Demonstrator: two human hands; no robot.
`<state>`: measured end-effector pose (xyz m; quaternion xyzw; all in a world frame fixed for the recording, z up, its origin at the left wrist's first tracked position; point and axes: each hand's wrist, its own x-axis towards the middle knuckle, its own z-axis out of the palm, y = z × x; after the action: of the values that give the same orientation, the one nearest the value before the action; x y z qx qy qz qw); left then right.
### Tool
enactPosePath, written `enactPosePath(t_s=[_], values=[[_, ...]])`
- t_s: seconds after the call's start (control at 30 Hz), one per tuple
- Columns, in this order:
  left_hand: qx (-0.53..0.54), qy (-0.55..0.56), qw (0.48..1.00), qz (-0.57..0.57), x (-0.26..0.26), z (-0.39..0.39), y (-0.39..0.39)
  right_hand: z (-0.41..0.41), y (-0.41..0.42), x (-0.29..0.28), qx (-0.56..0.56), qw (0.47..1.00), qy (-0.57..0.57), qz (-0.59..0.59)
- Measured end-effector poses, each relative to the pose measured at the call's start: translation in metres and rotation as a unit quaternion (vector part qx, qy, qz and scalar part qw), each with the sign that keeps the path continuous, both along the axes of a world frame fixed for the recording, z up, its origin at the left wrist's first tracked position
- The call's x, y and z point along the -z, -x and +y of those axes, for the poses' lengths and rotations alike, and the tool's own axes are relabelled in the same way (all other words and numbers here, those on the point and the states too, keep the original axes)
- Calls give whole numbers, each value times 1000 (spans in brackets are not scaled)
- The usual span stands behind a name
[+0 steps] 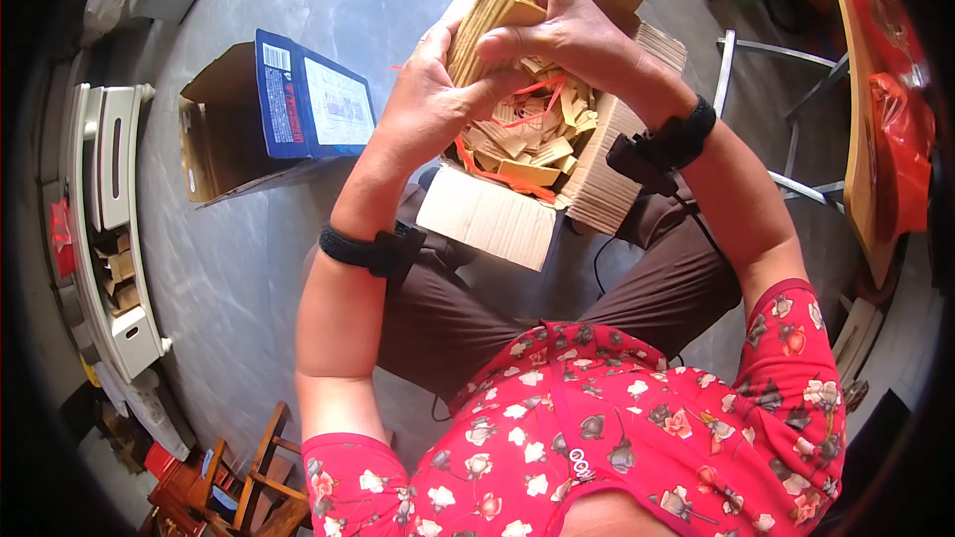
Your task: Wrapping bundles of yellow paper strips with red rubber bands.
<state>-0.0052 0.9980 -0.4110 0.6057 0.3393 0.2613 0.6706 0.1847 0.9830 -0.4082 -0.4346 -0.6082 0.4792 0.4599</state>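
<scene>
Both my hands grip a stack of cardboard pieces [485, 26], held above an open cardboard box that stands between my knees. My left hand [440, 93] clasps its left side and lower end, with the thumb stretched to the right. Around the upper right side curls my right hand [552, 22], its thumb pressed on the stack. Inside the box are many loose cardboard pieces [533, 138] and an orange-red plastic strap [515, 183]. The box's flaps [489, 216] are folded outward. Each wrist wears a black strap with a small dark device.
A blue printed cardboard box [317, 101] lies open on the grey floor to the left. White shelving [116, 156] runs along the far left. At the right are a wooden board [858, 119], metal legs [724, 74] and a red plastic bag [899, 156]. Wooden furniture [261, 470] stands at lower left.
</scene>
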Motion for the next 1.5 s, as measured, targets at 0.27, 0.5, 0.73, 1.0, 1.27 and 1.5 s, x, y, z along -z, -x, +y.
enactPosePath(t_s=[0.27,0.5,0.73,1.0,1.27,1.5], values=[[-69,-50,996,9,4,18,26,5,-43,107,-97,972,162,-139],[-80,-60,994,-43,-8,18,24,-18,0,181,4,853,38,-520],[-91,-54,994,-38,-10,21,29,-12,-3,208,46,891,113,-438],[-78,-19,995,-61,-4,27,36,-9,-54,140,-68,942,259,-202],[4,61,983,-171,-20,13,25,-31,-70,-2,-57,981,150,-114],[124,196,950,-211,-10,-6,-8,-43,-57,-13,-30,987,101,-125]])
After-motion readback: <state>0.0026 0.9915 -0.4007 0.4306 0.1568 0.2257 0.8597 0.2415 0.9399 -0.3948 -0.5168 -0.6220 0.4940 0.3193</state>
